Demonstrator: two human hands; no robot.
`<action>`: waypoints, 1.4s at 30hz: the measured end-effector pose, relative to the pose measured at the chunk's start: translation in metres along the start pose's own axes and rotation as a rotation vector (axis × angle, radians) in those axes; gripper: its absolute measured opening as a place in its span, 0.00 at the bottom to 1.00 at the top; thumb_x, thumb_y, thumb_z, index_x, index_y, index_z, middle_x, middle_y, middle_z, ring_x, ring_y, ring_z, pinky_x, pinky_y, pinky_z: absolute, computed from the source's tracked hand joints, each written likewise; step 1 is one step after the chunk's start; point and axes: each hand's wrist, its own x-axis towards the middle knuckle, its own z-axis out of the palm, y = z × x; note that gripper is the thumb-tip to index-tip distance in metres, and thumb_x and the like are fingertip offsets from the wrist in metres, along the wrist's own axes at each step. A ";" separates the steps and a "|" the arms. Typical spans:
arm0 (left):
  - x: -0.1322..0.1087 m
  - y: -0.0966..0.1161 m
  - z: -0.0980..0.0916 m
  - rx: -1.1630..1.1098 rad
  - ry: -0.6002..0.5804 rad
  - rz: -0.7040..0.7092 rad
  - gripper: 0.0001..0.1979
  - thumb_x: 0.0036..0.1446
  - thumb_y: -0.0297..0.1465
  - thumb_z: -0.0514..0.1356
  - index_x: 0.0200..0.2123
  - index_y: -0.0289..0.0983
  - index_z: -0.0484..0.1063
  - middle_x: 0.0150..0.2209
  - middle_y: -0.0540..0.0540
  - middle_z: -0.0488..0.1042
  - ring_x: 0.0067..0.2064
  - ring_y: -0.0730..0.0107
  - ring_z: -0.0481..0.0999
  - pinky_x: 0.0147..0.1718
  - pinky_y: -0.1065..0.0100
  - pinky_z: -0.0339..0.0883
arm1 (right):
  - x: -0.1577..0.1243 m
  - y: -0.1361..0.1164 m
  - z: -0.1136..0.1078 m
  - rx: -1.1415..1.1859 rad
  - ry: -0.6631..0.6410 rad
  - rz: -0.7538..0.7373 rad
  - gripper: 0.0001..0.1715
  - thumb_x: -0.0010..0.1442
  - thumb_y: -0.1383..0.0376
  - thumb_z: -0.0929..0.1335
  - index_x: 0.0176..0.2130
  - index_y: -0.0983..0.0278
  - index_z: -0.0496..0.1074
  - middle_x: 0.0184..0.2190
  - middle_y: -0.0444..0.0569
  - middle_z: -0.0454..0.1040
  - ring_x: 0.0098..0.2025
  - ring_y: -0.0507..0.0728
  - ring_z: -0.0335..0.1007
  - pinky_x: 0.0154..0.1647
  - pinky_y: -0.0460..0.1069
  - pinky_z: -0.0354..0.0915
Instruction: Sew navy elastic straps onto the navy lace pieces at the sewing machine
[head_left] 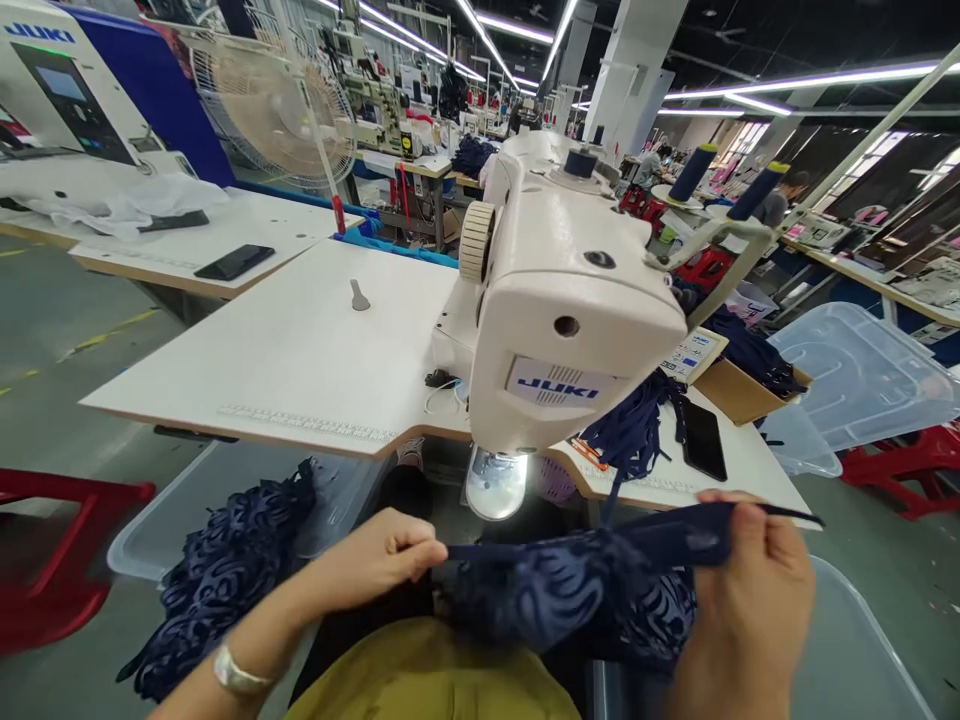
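Lace piece (570,590), navy, stretched over the lap just below the counter (300,350) edge, pinched at each end by left hand (379,560) and right hand (750,600). Directly behind, sewing machine (570,300) marked "JUKI". Right of it, navy straps (637,425) and black phone (703,440). Left, bin (150,530) of lace.

lace piece (555,595) | navy, swirl-patterned, bunched | stretched sideways, plain band (697,535) along top edge | just below sewing machine (555,300), in front of it

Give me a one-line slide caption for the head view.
Left hand and right hand hold a navy lace piece before a white Juki sewing machine.
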 end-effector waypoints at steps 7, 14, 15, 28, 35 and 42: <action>-0.071 -0.048 -0.072 0.013 0.065 -0.324 0.20 0.61 0.40 0.50 0.28 0.31 0.72 0.22 0.58 0.57 0.27 0.83 0.58 0.27 0.84 0.49 | 0.049 0.039 -0.032 0.256 0.264 0.206 0.09 0.45 0.62 0.76 0.29 0.61 0.77 0.34 0.50 0.73 0.31 0.54 0.69 0.31 0.54 0.65; -0.104 -0.074 -0.087 -0.079 0.426 -0.354 0.18 0.58 0.40 0.56 0.39 0.30 0.75 0.26 0.60 0.71 0.28 0.85 0.68 0.32 0.80 0.59 | 0.033 0.031 -0.010 0.347 0.174 0.348 0.07 0.47 0.66 0.75 0.31 0.60 0.76 0.29 0.45 0.66 0.28 0.50 0.63 0.27 0.49 0.64; -0.103 -0.081 -0.089 -0.100 0.602 -0.322 0.18 0.57 0.41 0.57 0.36 0.29 0.74 0.26 0.59 0.72 0.27 0.85 0.69 0.32 0.78 0.60 | 0.030 0.028 -0.006 0.352 0.131 0.334 0.07 0.48 0.65 0.74 0.31 0.60 0.76 0.28 0.44 0.65 0.26 0.49 0.62 0.26 0.48 0.63; -0.013 0.029 -0.022 -0.385 0.647 -0.046 0.17 0.64 0.44 0.51 0.45 0.37 0.64 0.24 0.53 0.71 0.19 0.82 0.60 0.16 0.77 0.54 | -0.066 -0.003 0.061 -0.236 -0.653 -0.145 0.06 0.60 0.63 0.68 0.39 0.59 0.74 0.29 0.41 0.78 0.32 0.51 0.75 0.36 0.43 0.69; 0.011 0.071 0.027 -0.174 0.390 0.021 0.17 0.63 0.43 0.52 0.30 0.37 0.69 0.26 0.52 0.71 0.28 0.75 0.68 0.29 0.74 0.61 | -0.090 -0.004 0.081 -0.363 -0.719 -0.728 0.08 0.65 0.68 0.64 0.42 0.62 0.73 0.35 0.46 0.79 0.33 0.52 0.76 0.35 0.45 0.66; 0.008 0.069 0.033 0.193 0.502 0.189 0.10 0.66 0.32 0.47 0.39 0.39 0.67 0.33 0.50 0.74 0.34 0.74 0.74 0.34 0.74 0.68 | -0.097 -0.001 0.083 -0.544 -0.591 -0.986 0.09 0.65 0.69 0.63 0.43 0.63 0.73 0.33 0.46 0.80 0.27 0.53 0.72 0.28 0.48 0.59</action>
